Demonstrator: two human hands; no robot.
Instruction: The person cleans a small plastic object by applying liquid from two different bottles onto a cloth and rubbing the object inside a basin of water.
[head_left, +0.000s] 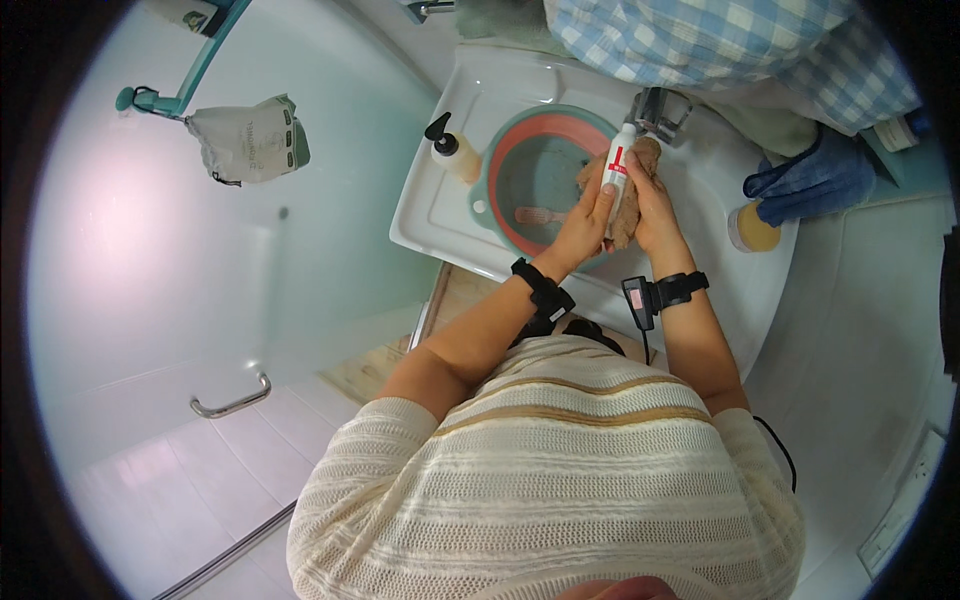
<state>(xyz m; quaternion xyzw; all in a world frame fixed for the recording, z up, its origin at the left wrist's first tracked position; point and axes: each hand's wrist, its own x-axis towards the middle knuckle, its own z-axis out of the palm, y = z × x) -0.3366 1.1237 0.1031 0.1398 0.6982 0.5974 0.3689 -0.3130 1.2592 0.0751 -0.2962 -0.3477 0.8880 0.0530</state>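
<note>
A white bottle with a red label (619, 157) stands tilted between my two hands above the washbasin. My left hand (586, 223) grips its left side, thumb laid across the lower part. My right hand (651, 201) is closed around a brown cloth (625, 219), which lies against the bottle's right side and underneath it. Below and to the left is a round green-and-coral basin (499, 161) with what looks like water inside. A pinkish brush (534, 216) lies in the basin. The bottle's lower end is partly hidden by my fingers and the cloth.
A chrome faucet (654, 112) rises just beyond my hands. On the white sink (421, 217) stand a pump bottle (457, 156) at left and a yellow jar (756, 226) at right. Blue cloth (817, 180) and a checked fabric (697, 37) hang over the sink's edges.
</note>
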